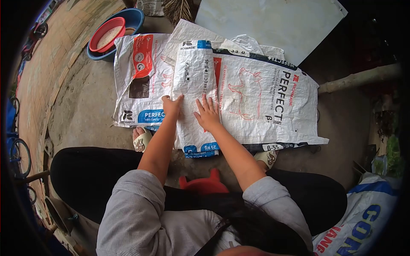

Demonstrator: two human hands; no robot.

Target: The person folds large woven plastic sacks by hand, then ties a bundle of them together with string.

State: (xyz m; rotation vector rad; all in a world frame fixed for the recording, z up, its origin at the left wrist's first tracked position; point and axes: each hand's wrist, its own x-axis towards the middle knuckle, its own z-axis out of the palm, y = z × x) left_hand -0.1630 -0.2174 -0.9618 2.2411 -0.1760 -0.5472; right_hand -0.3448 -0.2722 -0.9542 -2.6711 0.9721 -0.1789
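Note:
Several white woven feed sacks lie spread in front of me on the ground. On top, one feed sack (194, 72) is folded into a long, narrow strip with blue ends. At the left edge of this strip is my left hand (172, 106). Its thumb lies over the sack and its other fingers curl at the edge, partly hidden. My right hand (208, 116) presses flat near the strip's right edge, fingers spread. Under the strip, a printed sack (265, 98) with a pig outline reaches to the right. Another sack (141, 72) with a red panel shows at the left.
A red basin (106, 34) with pale contents sits in a blue basin (136, 19) at the upper left. A pale board (269, 21) lies behind the sacks. A wooden pole (361, 77) is at the right. A red stool (203, 184) and a large sack (363, 217) are nearer me.

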